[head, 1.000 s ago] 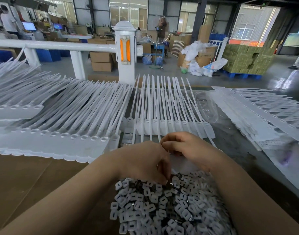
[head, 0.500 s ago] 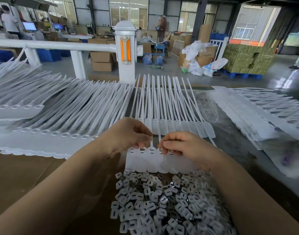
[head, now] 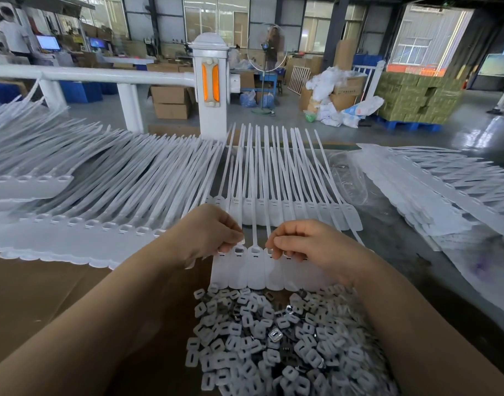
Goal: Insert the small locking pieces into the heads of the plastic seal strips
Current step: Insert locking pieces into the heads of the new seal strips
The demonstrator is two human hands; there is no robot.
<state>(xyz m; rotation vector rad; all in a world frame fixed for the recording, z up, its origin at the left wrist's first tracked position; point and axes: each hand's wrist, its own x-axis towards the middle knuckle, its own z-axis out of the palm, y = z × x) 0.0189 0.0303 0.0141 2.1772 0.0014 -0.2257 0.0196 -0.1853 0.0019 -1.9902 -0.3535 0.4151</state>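
A joined row of white seal strips (head: pixel 246 271) lies in front of me, heads near, tails pointing away. My left hand (head: pixel 207 234) pinches a small white locking piece (head: pixel 241 240) just above the leftmost open heads. My right hand (head: pixel 308 247) rests with curled fingers on the heads further right, its fingertips pressing there; whether it holds a piece is hidden. A heap of loose white and metal locking pieces (head: pixel 273 335) lies between my forearms, nearer to me.
Another row of strips (head: pixel 288 207) lies just beyond. Long banks of strips (head: pixel 82 221) stretch to the left, and stacked strips (head: pixel 433 190) with plastic bags lie at right. Brown cardboard (head: pixel 44 295) covers the near left. A white railing post (head: pixel 212 81) stands behind.
My left hand rose out of the heap of locking pieces and moved up to the strip heads with a piece. My right hand stayed on the heads.
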